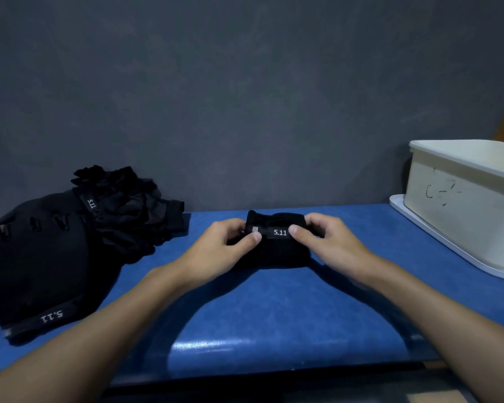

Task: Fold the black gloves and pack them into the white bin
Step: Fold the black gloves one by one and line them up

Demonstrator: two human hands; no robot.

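Both hands are on the bundle at the middle of the blue worktop (274, 315). The left hand (224, 245) pinches the folded glove (277, 251) from its left end, thumb on top of the wrist band (277, 231) where the white "5.11" print faces up. The right hand (329, 242) mirrors it from the right end, thumb pressed on the band just beside the print and fingers curled round the far side. So each grip is narrow and closed on the fabric. The glove sits as a compact black block, its underside on the worktop and near the back edge.

Over on the left lies the pile of black gloves (70, 242), loose and heaped, with two more "5.11" bands showing. It is well apart from the hands. On the right stands the white bin (460, 199), resting on a flat white tray (437, 237) and also well apart from the bundle. Its inside cannot be seen from this angle. A grey wall (245, 97) closes off the back.
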